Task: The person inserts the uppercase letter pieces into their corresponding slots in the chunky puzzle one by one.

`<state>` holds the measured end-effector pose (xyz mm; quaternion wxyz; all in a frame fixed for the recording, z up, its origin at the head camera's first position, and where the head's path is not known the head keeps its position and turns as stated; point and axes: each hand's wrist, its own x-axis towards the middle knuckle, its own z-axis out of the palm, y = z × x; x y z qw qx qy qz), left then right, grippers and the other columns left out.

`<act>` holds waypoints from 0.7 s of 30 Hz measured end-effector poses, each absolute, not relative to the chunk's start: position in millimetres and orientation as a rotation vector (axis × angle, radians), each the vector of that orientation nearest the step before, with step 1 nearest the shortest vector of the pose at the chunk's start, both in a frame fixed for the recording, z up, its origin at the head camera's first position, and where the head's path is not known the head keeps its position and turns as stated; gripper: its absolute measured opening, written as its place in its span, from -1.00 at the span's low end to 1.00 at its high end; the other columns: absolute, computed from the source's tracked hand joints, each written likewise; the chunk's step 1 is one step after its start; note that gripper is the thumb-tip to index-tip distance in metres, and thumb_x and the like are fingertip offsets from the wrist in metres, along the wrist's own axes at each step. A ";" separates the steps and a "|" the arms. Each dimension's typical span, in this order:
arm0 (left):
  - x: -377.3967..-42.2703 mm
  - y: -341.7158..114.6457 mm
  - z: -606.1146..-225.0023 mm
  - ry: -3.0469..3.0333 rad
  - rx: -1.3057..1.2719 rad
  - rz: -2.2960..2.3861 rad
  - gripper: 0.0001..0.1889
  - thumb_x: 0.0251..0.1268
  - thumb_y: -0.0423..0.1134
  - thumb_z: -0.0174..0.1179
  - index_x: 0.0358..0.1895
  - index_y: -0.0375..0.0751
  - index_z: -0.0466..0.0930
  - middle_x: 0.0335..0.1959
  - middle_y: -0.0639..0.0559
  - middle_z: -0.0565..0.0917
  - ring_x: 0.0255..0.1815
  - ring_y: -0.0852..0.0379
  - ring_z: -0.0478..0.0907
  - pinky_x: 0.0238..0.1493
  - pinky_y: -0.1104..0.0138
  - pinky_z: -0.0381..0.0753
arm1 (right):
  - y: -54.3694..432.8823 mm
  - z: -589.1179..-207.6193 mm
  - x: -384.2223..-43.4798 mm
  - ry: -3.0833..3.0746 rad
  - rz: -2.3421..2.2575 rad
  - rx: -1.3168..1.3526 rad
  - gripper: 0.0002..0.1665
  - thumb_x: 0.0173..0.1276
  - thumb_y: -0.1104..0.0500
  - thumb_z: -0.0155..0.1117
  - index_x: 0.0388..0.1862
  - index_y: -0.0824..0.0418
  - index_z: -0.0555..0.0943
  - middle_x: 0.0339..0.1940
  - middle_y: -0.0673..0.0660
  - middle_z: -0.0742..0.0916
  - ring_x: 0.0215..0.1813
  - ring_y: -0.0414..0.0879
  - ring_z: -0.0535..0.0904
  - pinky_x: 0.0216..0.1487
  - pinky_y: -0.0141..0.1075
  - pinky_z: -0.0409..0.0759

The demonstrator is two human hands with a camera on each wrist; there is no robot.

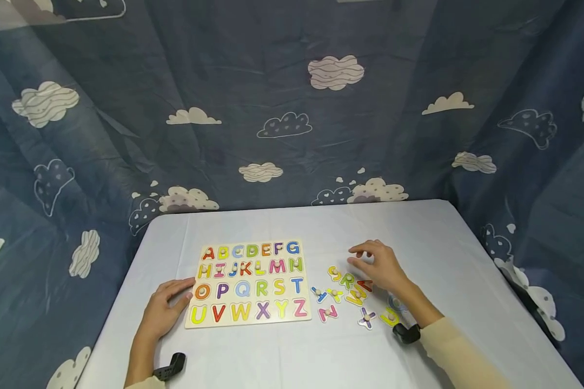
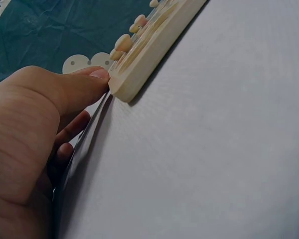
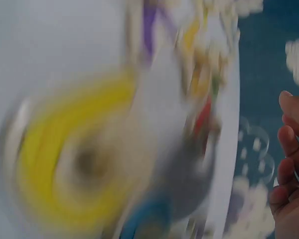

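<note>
A wooden alphabet board [image 1: 246,322] lies on the table, with knobbed letters in its upper two rows. My left hand [image 1: 159,310] rests at the board's left edge; in the left wrist view its thumb [image 2: 92,82] touches the corner. To the right of the board are several loose knobbed letters, among them a yellow S [image 1: 334,274], a green R [image 1: 347,280], a red V [image 1: 366,285] and a purple X [image 1: 367,319]. Above them my right hand [image 1: 383,266] hovers with loosely bent fingers, holding nothing. Blurred close up in the right wrist view is a yellow U [image 3: 37,159].
A white cloth covers the table [image 1: 253,356]. Behind and on both sides hangs a dark blue curtain [image 1: 253,70] with cloud prints. A blue letter [image 1: 396,303] lies partly hidden under my right forearm, and a pink Z [image 1: 327,313] lies close to the board.
</note>
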<state>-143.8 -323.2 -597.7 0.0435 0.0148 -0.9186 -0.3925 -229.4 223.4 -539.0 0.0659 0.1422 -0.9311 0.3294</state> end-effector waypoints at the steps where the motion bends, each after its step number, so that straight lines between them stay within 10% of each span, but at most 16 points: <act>1: -144.0 -323.6 -597.8 -2.806 0.041 -1.198 -0.57 0.45 -0.12 0.31 0.34 -0.02 0.62 0.36 -0.14 0.55 0.52 -0.22 0.28 0.47 -0.32 0.22 | 234.5 -541.6 -229.6 -2.814 0.971 0.398 -0.66 0.32 0.05 0.53 0.04 0.11 0.78 -0.24 -0.03 0.73 -0.10 -0.05 0.50 -0.08 -0.18 0.50; 21: -143.3 -321.5 -595.3 -2.797 0.044 -1.220 -0.57 0.44 -0.15 0.32 0.32 -0.05 0.63 0.34 -0.12 0.58 0.51 -0.19 0.28 0.49 -0.30 0.21 | 324.3 -569.2 -221.2 -2.848 0.866 0.284 -0.75 0.32 0.18 0.50 -0.05 0.23 0.79 -0.16 0.15 0.80 0.03 0.17 0.67 0.12 0.15 0.66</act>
